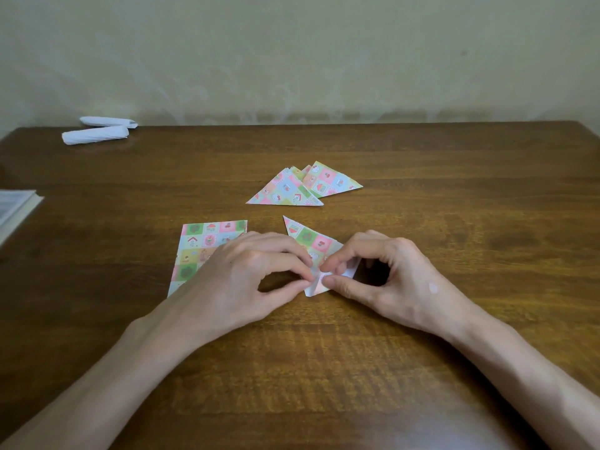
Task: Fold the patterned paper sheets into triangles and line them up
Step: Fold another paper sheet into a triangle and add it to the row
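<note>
A dark wooden table is shown. Two white paper rolls are laid side by side at its far left corner, and a white pad is cut off by the left edge. Near the centre, two folded patterned triangles are overlapped; nearer, a flat patterned sheet is laid just beside a partly folded sheet.
</note>
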Demonstrator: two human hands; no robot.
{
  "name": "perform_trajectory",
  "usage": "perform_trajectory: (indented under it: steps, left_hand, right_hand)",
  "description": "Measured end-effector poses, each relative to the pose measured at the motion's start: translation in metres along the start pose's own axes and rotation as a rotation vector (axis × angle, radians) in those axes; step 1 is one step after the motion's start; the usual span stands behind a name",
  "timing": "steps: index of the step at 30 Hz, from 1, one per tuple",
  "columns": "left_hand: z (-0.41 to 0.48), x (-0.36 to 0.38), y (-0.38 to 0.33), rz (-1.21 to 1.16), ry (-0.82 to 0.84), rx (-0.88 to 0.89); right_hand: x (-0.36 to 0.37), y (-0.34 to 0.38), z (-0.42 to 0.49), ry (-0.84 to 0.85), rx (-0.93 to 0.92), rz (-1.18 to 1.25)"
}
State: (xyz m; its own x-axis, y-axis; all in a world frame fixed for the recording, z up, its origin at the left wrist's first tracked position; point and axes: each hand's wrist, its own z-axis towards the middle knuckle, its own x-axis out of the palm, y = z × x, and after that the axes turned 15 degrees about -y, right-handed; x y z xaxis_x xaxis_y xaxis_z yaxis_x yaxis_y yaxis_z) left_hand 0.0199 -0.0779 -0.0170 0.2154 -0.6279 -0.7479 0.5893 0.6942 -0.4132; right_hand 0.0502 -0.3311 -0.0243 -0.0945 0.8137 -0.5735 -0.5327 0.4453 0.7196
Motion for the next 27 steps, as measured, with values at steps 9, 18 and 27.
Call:
perform_trajectory:
  steps: [9,18,27]
  left_hand:
    - [0.001,-0.016,0.001,-0.041,0.157,0.009]
    - [-0.002,-0.017,-0.001,0.026,0.209,0.045]
    - [-0.003,-0.014,0.0,0.035,0.231,0.049]
  right_hand:
    - [0.003,-0.001,0.0,-0.018,0.022,-0.023]
    - [0.005,-0.002,0.0,-0.032,0.018,-0.034]
    - [-0.004,-0.001,-0.004,-0.094,-0.018,-0.02]
